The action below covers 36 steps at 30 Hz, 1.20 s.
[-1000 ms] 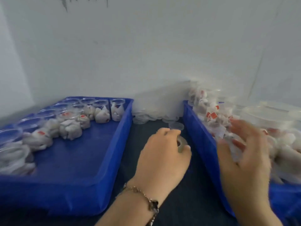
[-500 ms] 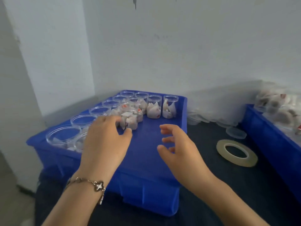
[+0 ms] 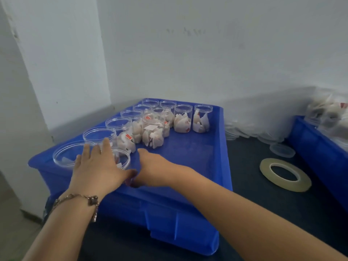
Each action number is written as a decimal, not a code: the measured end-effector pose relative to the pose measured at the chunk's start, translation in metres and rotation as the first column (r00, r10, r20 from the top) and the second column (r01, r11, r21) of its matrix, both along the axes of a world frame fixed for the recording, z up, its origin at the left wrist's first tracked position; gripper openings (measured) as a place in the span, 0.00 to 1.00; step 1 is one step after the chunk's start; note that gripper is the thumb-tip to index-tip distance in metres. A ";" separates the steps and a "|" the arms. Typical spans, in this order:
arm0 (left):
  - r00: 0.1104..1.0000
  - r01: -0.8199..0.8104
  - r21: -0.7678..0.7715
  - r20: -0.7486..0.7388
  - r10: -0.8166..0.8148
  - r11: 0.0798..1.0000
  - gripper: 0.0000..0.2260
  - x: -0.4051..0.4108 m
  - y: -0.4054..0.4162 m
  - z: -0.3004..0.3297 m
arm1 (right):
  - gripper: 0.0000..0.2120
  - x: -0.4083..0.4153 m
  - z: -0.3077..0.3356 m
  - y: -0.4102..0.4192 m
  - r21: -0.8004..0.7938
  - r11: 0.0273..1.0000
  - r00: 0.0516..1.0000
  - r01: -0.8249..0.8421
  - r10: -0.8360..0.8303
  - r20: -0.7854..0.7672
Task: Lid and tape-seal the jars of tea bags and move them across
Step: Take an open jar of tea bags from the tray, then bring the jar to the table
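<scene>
Several clear open jars [image 3: 183, 117] holding white tea bags with red tags stand in the left blue tray [image 3: 224, 147], mostly along its far and left sides. My left hand [image 3: 96, 166] reaches over the near-left jars, its straight fingers lying across the rim of the closest jar [image 3: 123, 157]. My right hand [image 3: 150, 164] is low inside the tray just right of that jar; its fingers are hidden behind my left thumb. A roll of clear tape [image 3: 285, 174] lies flat on the dark table to the right.
A loose clear lid [image 3: 281, 150] lies behind the tape, and a heap of lids [image 3: 244, 132] sits against the wall. A second blue tray [image 3: 320, 153] at the right edge holds a pile of jars and tea bags [image 3: 329, 113]. The white wall is close behind.
Both hands have moved down and to the left into the tray, closing in on the nearest jar. A second ago my left hand was at the tape roll, which now lies free.
</scene>
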<state>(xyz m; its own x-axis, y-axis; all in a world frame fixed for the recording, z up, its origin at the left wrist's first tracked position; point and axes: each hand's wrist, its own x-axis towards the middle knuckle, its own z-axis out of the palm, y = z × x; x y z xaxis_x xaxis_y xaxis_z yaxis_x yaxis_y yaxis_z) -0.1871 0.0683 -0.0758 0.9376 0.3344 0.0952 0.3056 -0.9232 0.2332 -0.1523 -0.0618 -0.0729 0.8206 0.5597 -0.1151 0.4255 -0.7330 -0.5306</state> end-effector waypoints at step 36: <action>0.720 0.628 -0.130 0.471 -0.509 0.767 0.29 0.002 -0.290 0.040 | 0.24 -0.073 0.007 -0.237 0.724 0.556 0.738 0.408 -0.668 0.096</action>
<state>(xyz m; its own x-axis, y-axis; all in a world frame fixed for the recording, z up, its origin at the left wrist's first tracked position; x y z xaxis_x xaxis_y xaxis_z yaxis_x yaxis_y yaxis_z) -0.1847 -0.2219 -0.0359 0.8572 -0.1839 0.4811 -0.4284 -0.7732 0.4676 -0.2253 -0.2991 -0.0660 0.8960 -0.1799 0.4061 0.3002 -0.4285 -0.8522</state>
